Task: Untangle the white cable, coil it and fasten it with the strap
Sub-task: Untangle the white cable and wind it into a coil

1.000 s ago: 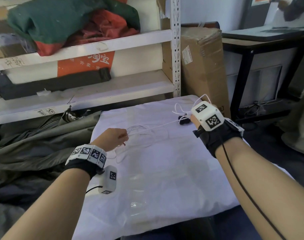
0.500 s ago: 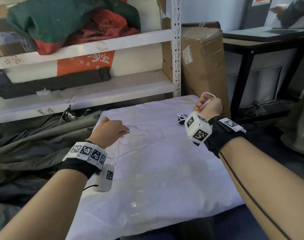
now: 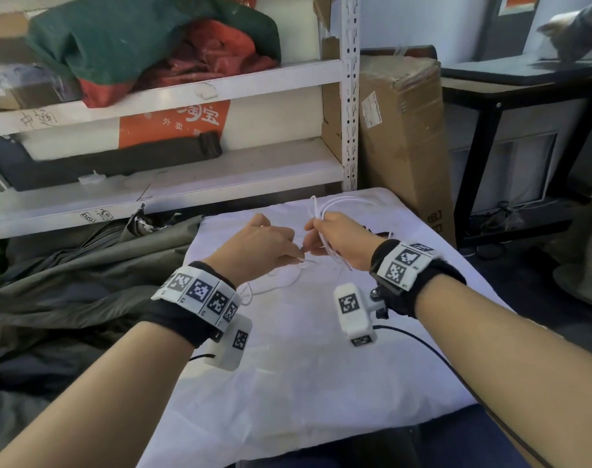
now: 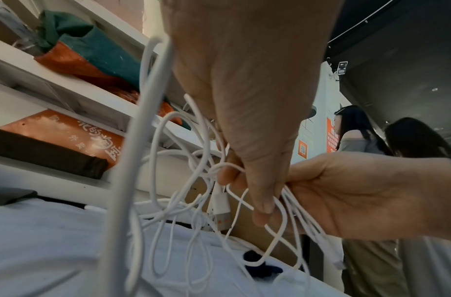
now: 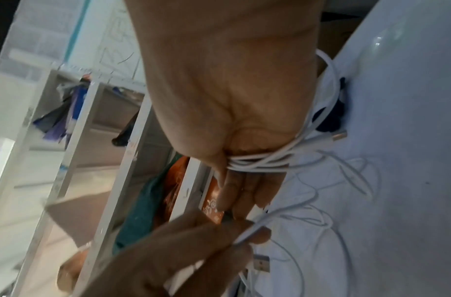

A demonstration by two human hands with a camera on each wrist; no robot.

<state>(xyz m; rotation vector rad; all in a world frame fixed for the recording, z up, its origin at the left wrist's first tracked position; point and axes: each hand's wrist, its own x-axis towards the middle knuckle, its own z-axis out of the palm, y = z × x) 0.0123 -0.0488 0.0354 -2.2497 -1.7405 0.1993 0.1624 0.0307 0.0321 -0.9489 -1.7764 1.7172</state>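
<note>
Right hand (image 3: pixel 341 241): fingers clenched round several cable (image 5: pixel 257 160) loops — a bundle.
Left hand (image 3: pixel 264 246): fingers pinch one strand just beside the bundle.
Cable: raised above the white sheet (image 3: pixel 287 383); slack strands trail onto it.

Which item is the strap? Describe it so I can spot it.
Start at the white cloth below the shelving. Behind the right hand, near the cloth's far right edge, lies the strap. It is the only dark item there; the cable is white.
</note>
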